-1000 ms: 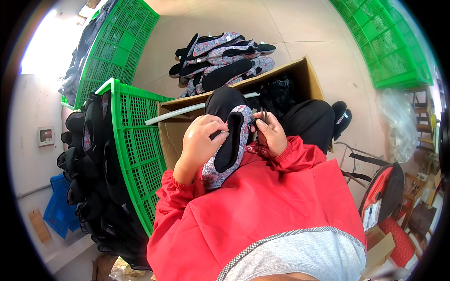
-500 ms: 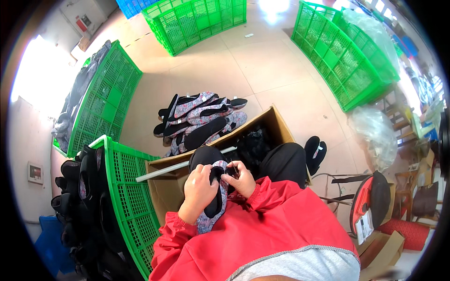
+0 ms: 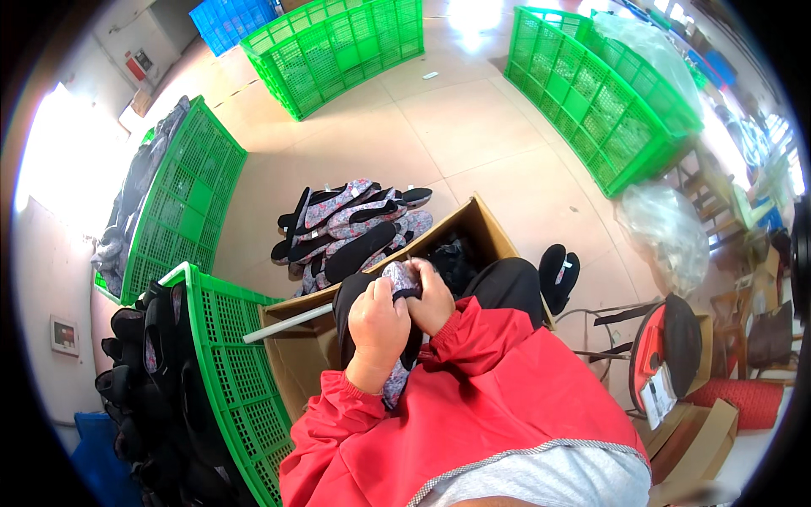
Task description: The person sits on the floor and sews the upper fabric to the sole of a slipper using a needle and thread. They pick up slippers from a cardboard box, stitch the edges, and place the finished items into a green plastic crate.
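Note:
Above my lap I hold a floral grey cloth slipper [image 3: 394,384] with black trim. My left hand [image 3: 377,328] is closed round its near side and covers much of its middle. At the slipper's far end my right hand [image 3: 432,297] has its fingers closed on the fabric, close against my left hand. Whether the right fingers also hold something small is hidden. Beyond my knees lies a pile of similar floral slippers with black soles [image 3: 359,253] on the floor. An open cardboard box [image 3: 494,226] stands between my legs and the pile.
A green crate [image 3: 232,363] full of dark slippers stands at my left, and a white rod [image 3: 287,324] lies across the box edge. More green crates [image 3: 196,198] stand farther out. Right of my knee are a black pair of slippers [image 3: 557,279], a plastic bag [image 3: 667,237] and a round stool [image 3: 672,355].
My hands have drawn closer together, and the right one now grips the slipper's far end. The slipper's black opening, visible before, is now mostly covered. The view has shifted slightly.

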